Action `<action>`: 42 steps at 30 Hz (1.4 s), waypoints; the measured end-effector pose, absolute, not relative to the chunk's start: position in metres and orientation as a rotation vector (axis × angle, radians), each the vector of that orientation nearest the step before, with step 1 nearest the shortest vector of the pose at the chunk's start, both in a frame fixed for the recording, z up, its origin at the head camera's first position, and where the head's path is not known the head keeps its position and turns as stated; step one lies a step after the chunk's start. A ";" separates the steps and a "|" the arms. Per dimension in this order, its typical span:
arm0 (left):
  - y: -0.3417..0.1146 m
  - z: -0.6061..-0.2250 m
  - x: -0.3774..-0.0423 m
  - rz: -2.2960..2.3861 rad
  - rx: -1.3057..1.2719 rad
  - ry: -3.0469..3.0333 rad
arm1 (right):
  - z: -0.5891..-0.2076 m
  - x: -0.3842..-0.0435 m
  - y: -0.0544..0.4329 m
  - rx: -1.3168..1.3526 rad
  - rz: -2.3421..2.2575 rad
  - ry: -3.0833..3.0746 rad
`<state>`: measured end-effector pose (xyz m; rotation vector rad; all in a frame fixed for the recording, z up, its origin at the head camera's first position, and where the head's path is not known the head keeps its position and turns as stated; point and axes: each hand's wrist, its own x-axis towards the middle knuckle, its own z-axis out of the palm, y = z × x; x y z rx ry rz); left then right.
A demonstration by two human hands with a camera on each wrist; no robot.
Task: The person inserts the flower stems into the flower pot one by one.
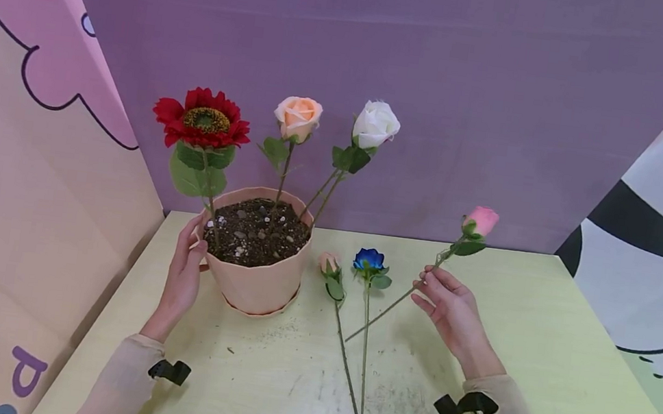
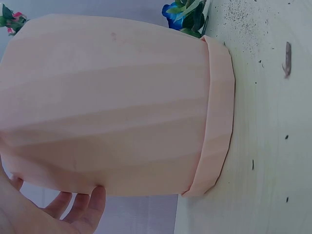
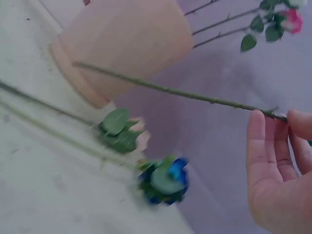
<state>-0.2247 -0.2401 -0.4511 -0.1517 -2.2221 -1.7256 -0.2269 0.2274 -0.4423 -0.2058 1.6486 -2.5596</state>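
Observation:
My left hand (image 1: 183, 275) holds the left side of a pale pink flowerpot (image 1: 259, 287), near the rim; in the left wrist view several fingertips (image 2: 100, 200) lie against its wall. Soil (image 1: 254, 228) fills the pot. A red sunflower-like bloom (image 1: 202, 120), a peach rose (image 1: 297, 118) and a white rose (image 1: 375, 125) stand in it. Out to the right, my right hand (image 1: 452, 311) pinches the stem of a pink rose (image 1: 481, 220) between thumb and fingers. That rose is tilted, bloom up to the right, its stem slanting down left toward the pot in the right wrist view.
On the table (image 1: 547, 372), a blue rose (image 1: 370, 260) and a pale pink rosebud (image 1: 329, 263) lie side by side between the pot and my right hand, stem ends toward me. Soil crumbs (image 1: 285, 332) are scattered before the pot. A purple backdrop (image 1: 475, 100) rises behind.

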 end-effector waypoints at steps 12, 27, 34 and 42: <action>-0.240 -0.450 -0.227 -1.743 -0.152 -2.209 | -0.363 -0.228 0.185 -0.683 -2.769 1.832; -0.239 -0.448 -0.227 -1.737 -0.155 -2.222 | -0.308 -0.233 0.111 -1.136 -2.734 1.875; -0.239 -0.447 -0.227 -1.732 -0.144 -2.218 | -0.300 -0.240 0.068 -1.263 -2.617 1.999; -0.239 -0.448 -0.224 -1.746 -0.132 -2.231 | -0.306 -0.246 0.028 -1.172 -2.509 1.985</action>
